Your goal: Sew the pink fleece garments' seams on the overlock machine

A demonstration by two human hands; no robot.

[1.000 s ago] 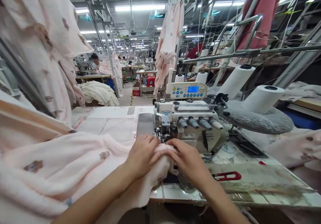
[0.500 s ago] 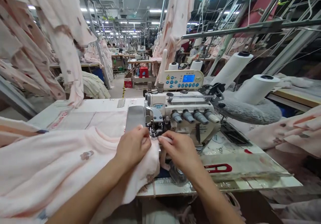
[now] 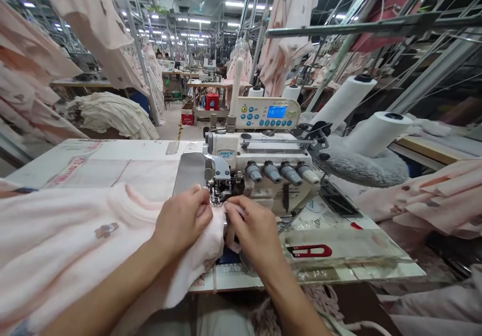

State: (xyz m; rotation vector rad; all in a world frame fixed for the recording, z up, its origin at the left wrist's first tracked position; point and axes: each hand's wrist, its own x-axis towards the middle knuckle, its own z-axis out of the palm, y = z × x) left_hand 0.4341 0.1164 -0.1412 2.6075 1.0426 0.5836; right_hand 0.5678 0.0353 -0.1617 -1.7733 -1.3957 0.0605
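Pinching the pink garment [image 3: 75, 245] edge at the presser foot [image 3: 218, 194] of the overlock machine [image 3: 263, 168], left hand [image 3: 183, 220] and right hand [image 3: 250, 230] both clamp cloth, and I judge fingertips [image 3: 205, 210] this close to that foot risk a nick if the bunched edge snatches.

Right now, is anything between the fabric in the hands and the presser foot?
Nothing visible. The left hand and right hand pinch the fabric edge just in front of the presser foot, and the small gap between them shows no other thing.
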